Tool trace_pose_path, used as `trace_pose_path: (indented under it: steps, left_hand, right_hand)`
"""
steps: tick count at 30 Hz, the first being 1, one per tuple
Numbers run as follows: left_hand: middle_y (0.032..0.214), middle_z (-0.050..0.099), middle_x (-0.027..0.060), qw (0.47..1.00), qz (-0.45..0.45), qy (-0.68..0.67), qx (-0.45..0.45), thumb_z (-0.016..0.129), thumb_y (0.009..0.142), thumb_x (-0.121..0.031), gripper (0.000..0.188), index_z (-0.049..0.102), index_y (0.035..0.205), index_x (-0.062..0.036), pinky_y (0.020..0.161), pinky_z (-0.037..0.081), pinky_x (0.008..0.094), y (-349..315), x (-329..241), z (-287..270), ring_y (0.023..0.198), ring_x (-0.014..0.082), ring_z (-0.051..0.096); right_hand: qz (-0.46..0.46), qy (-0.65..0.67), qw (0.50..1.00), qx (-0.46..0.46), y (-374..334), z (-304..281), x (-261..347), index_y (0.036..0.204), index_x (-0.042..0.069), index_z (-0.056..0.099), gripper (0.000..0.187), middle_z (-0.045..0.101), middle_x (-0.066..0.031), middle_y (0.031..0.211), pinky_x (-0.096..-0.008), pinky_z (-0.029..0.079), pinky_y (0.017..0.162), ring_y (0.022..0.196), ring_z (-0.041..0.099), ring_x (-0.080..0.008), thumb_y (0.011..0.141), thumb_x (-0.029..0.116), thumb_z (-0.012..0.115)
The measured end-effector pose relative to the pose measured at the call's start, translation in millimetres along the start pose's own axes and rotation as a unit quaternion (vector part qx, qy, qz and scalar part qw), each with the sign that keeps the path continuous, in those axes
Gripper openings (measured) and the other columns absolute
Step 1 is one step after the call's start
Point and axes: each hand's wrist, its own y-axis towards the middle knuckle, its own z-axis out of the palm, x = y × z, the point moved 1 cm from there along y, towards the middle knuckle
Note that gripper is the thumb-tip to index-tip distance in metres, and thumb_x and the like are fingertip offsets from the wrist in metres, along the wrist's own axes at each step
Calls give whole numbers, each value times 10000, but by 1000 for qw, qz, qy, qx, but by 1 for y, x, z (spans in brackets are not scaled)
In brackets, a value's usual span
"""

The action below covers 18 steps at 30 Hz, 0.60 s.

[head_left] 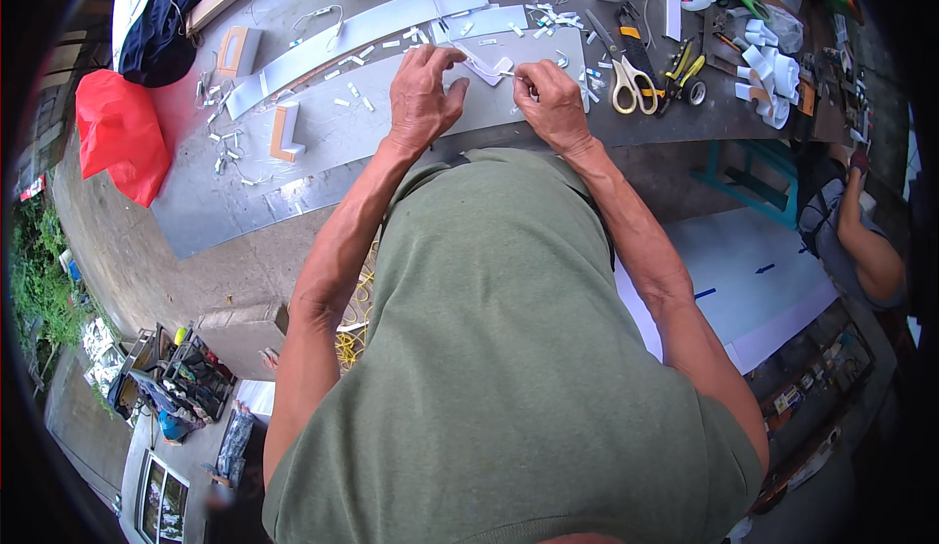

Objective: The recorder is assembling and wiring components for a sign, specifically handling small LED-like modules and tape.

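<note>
**Pinching a small white strip at the workbench**

Working over the grey workbench (pixel 646 123), both hands up near its middle. Left hand (pixel 423 94) is curled, fingers bent down, thumb and forefinger closed on one end of a thin white strip (pixel 479 63). Right hand (pixel 553 102) is also curled tight, fingertips nipping a small piece at the strip's other end; exactly what sits between those fingertips is too small to tell. The strip lies between the two hands, just above a long pale sheet (pixel 342 133) that runs across the bench.

Around them:
- White offcuts (pixel 354 94) scattered over the sheet and bench, left of the left hand.
- Orange-and-white block (pixel 285 133) standing on the sheet, well left of the hands.
- Scissors with cream handles (pixel 631 79) just right of the right hand, blades pointing away.
- Yellow-handled pliers (pixel 683 65) beside the scissors.
- Red bag (pixel 122 133) at the bench's far left edge, dark cloth (pixel 166 16) above it.
- Another person's arm (pixel 866 241) at the right rim, apart from the work.
</note>
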Motion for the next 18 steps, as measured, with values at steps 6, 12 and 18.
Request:
trace_pose_path:
  steps: [6, 12, 18]
  left_hand:
    - [1174, 661, 50, 957, 266, 111, -22, 796, 754, -81, 441, 689, 1179, -133, 993, 470, 404, 23, 12, 8, 1135, 267, 585]
    - [1050, 684, 32, 958, 272, 71, -51, 783, 764, -86, 267, 737, 1024, -123, 915, 497, 392, 26, 17, 18, 1028, 250, 613]
    - [1052, 672, 37, 961, 264, 52, -67, 795, 752, -124, 275, 734, 1021, -132, 890, 483, 402, 24, 18, 21, 1018, 262, 600]
  right_hand:
    - [82, 62, 993, 50, -1, -4, -2, 956, 17, 671, 133, 639, -104, 841, -366, 545, 684, 725, 671, -241, 831, 40, 712]
    - [93, 92, 991, 42, 3, 2, -1, 916, 14, 655, 109, 634, -109, 825, -371, 536, 674, 716, 661, -251, 825, 39, 707]
    - [49, 67, 995, 61, 13, 11, -9, 889, 4, 639, 93, 634, -132, 817, -401, 527, 690, 724, 653, -286, 821, 44, 690]
